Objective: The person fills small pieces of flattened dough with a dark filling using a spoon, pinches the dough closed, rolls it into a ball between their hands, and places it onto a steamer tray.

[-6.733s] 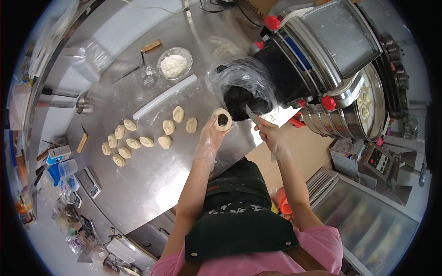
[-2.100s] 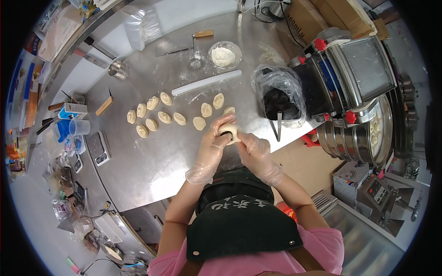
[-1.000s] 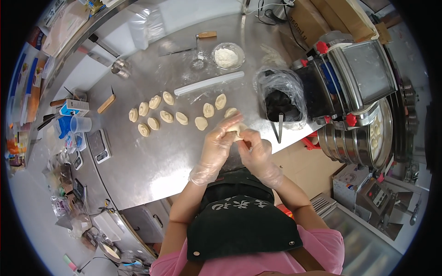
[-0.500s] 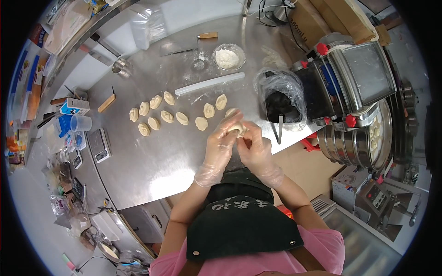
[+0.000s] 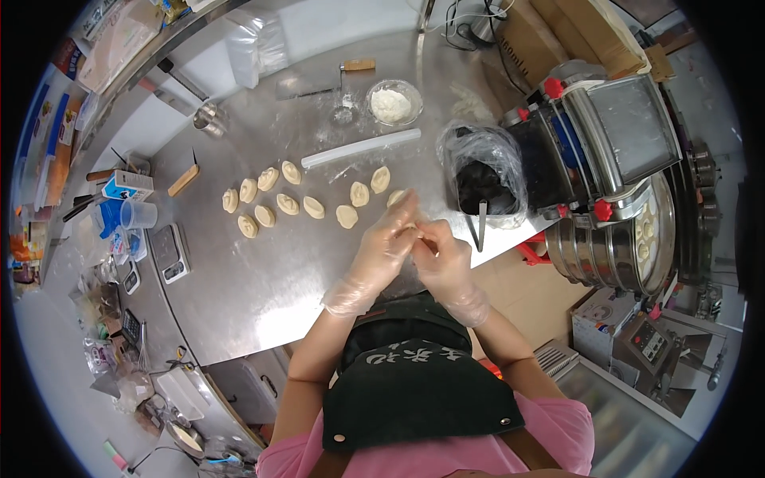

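Both hands are in clear plastic gloves and meet above the steel table's front right part. My left hand [image 5: 386, 245] and my right hand [image 5: 441, 253] close their fingers round a small piece of pale dough, which is now almost wholly hidden. Just beyond my left fingertips lies a dough piece [image 5: 396, 197], partly covered by them. Shaped dough pieces [image 5: 359, 193] rest to its left, and a larger group of oval dough pieces [image 5: 288, 204] lies farther left. To the right of my hands stands a plastic-lined container of black filling [image 5: 483, 188], with a flat metal spatula [image 5: 482, 226] at its near edge.
A white rolling pin [image 5: 361, 147] and a bowl of flour [image 5: 391, 103] sit farther back. At the left are a kitchen scale [image 5: 170, 252] and a wooden-handled tool [image 5: 184, 180]. A roller machine [image 5: 590, 135] and stacked metal steamers [image 5: 594, 247] stand at the right.
My left hand has turned over the dough, its fingers pointing more up and to the right. The dough, visible before, is now almost covered. The pieces on the table keep their arrangement.
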Motion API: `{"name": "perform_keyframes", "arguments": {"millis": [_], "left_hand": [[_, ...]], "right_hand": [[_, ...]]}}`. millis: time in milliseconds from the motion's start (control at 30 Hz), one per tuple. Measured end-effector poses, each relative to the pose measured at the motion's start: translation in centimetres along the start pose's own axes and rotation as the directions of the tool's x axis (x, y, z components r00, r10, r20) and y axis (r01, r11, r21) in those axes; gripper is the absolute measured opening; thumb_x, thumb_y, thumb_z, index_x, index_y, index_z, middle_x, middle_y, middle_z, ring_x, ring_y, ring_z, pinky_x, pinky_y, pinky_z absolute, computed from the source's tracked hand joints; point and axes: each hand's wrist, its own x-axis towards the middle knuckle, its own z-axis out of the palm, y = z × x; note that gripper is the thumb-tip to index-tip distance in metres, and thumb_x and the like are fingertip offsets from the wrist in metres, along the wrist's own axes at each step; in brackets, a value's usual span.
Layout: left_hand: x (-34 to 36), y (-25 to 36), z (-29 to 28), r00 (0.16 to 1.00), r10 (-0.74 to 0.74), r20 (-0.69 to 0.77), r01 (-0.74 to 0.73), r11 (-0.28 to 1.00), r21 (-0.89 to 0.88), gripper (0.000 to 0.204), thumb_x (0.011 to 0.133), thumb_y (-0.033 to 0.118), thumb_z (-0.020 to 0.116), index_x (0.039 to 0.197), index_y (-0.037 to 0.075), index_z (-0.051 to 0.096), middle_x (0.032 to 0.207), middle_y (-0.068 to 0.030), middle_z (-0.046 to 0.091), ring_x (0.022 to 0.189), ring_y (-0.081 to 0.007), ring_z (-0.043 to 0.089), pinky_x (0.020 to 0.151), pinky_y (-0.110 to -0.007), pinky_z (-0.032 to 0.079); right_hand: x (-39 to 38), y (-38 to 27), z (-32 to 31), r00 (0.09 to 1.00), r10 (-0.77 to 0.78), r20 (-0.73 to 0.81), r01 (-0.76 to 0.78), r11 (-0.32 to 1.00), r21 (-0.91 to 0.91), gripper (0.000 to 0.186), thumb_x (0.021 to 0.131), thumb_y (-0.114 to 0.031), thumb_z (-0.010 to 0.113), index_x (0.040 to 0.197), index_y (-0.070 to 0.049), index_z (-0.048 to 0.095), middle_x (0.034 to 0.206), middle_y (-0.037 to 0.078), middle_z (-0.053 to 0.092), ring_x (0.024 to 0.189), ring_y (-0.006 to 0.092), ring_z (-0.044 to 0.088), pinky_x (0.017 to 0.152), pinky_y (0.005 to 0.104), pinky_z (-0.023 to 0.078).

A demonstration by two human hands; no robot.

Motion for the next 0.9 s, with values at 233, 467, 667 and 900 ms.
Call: {"name": "perform_keyframes", "arguments": {"millis": [233, 467, 667, 900], "left_hand": [[0.5, -3.6, 3.2, 0.964, -0.244, -0.104, 0.007, 0.414, -0.91, 0.065, 0.1, 0.058, 0.033, 0.114, 0.0, 0.059, 0.113, -0.0141, 0.061, 0.107, -0.0251, 0.059, 0.097, -0.039, 0.047], [0.2, -2.7, 3.4, 0.966, -0.223, -0.129, 0.027, 0.586, -0.81, 0.065, 0.1, 0.058, 0.033, 0.111, -0.001, 0.06, 0.11, -0.011, 0.062, 0.101, -0.0186, 0.06, 0.094, -0.034, 0.047], [0.1, -2.2, 2.5, 0.935, -0.352, 0.033, 0.228, 0.529, -0.818, 0.067, 0.101, 0.057, 0.03, 0.114, -0.002, 0.058, 0.111, -0.0111, 0.061, 0.104, -0.0191, 0.059, 0.096, -0.034, 0.047], [1.2, -2.5, -0.7, 0.869, -0.314, 0.384, 0.495, 0.587, -0.641, 0.073, 0.097, 0.063, 0.033, 0.115, -0.004, 0.057, 0.109, -0.0115, 0.062, 0.101, -0.019, 0.061, 0.092, -0.034, 0.051]], "right_hand": [[-0.3, -0.1, 0.1, 0.997, 0.081, -0.012, -0.078, 0.988, 0.137, 0.02, 0.085, 0.001, 0.07, 0.104, 0.001, 0.064, 0.079, 0.009, 0.065, 0.066, 0.0116, 0.059, 0.058, 0.0242, 0.049], [0.7, 0.2, -0.6, 0.98, -0.165, -0.108, 0.169, 0.985, 0.028, 0.033, 0.076, 0.0, 0.076, 0.108, -0.003, 0.068, 0.094, 0.012, 0.064, 0.08, 0.0225, 0.066, 0.067, 0.0299, 0.054], [1.3, -0.2, -1.7, 0.99, -0.142, 0.01, 0.142, 0.989, 0.051, 0.022, 0.079, 0.002, 0.072, 0.099, -0.003, 0.067, 0.094, 0.013, 0.064, 0.079, 0.0261, 0.067, 0.066, 0.0316, 0.055], [1.3, 0.8, -5.5, 0.829, -0.351, 0.436, 0.388, 0.922, 0.004, 0.029, 0.077, 0.004, 0.07, 0.104, -0.003, 0.062, 0.105, 0.01, 0.06, 0.082, 0.0267, 0.066, 0.066, 0.0321, 0.056]]}}
